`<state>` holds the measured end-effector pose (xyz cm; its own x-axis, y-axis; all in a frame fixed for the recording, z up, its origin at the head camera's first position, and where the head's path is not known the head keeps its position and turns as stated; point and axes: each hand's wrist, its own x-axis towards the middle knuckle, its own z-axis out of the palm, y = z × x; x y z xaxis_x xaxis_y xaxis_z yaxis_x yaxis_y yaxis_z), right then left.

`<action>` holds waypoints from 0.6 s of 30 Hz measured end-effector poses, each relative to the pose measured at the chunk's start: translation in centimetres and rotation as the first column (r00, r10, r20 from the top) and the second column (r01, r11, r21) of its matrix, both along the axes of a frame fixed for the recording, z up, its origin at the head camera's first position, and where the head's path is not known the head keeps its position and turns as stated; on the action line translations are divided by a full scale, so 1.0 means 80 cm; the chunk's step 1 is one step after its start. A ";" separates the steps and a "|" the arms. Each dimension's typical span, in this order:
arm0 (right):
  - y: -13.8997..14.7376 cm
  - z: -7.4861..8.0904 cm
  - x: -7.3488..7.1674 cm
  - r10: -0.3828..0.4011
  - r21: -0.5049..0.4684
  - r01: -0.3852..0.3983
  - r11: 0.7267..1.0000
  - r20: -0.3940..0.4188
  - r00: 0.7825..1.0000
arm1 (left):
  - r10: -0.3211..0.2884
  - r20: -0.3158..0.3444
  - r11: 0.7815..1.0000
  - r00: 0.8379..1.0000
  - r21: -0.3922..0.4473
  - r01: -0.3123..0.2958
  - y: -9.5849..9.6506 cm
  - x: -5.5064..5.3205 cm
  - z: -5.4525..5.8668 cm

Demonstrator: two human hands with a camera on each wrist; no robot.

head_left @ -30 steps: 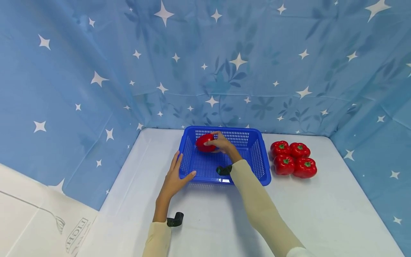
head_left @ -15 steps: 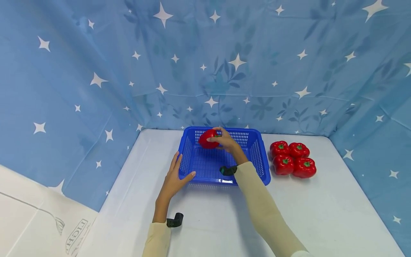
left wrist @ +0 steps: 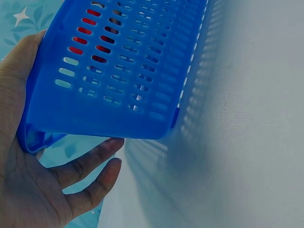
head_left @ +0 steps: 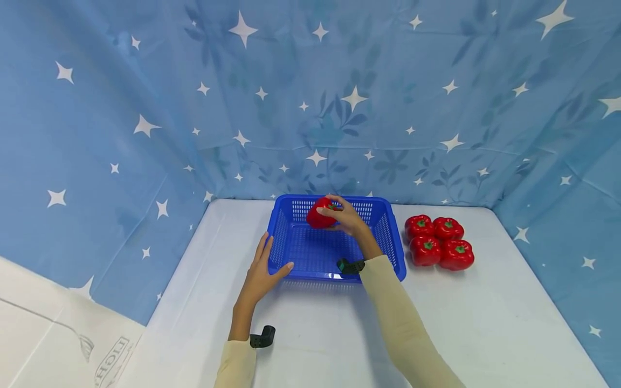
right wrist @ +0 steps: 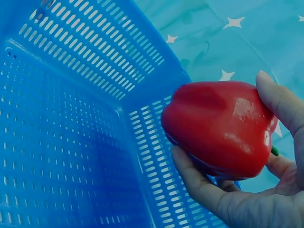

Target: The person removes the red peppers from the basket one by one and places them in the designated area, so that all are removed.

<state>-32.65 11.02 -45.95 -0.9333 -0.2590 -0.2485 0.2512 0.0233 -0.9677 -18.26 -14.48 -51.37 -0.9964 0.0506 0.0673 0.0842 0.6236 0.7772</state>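
A red bell pepper with a green stem is held by my right hand above the back left of a blue plastic basket. In the right wrist view, thumb and fingers grip the pepper at its stem end, in front of the perforated basket wall. My left hand rests at the basket's front left corner, fingers extended along the left side and thumb by the front rim. The left wrist view shows this hand touching the rim, two fingers standing loosely beneath it.
Several red bell peppers stand grouped on the white table, right of the basket. A blue star-patterned curtain hangs behind and at both sides. Each wrist carries a small black camera.
My right hand has moved the pepper slightly right within the basket area, after raising and tilting it so the stem shows. The left hand keeps its place. The head view has shifted slightly.
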 end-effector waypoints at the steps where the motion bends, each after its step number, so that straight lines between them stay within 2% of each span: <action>1: 0.001 0.000 0.001 -0.002 -0.008 0.002 1.000 -0.004 1.000 | 0.001 0.000 1.000 1.000 -0.001 -0.001 0.000 0.000 0.000; 7: 0.006 0.005 0.006 -0.040 -0.045 0.038 0.998 -0.038 0.998 | 0.000 -0.001 1.000 1.000 -0.004 -0.001 0.000 0.001 0.000; 18: 0.022 0.033 0.024 -0.079 -0.011 0.078 0.997 -0.122 0.989 | -0.001 0.006 1.000 1.000 0.015 0.000 -0.001 0.001 0.000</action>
<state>-30.75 12.80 -43.28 -0.9742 -0.1850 -0.1295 0.1314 0.0022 -0.9913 -18.18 -14.53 -51.38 -0.9968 0.0502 0.0618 0.0796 0.6119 0.7869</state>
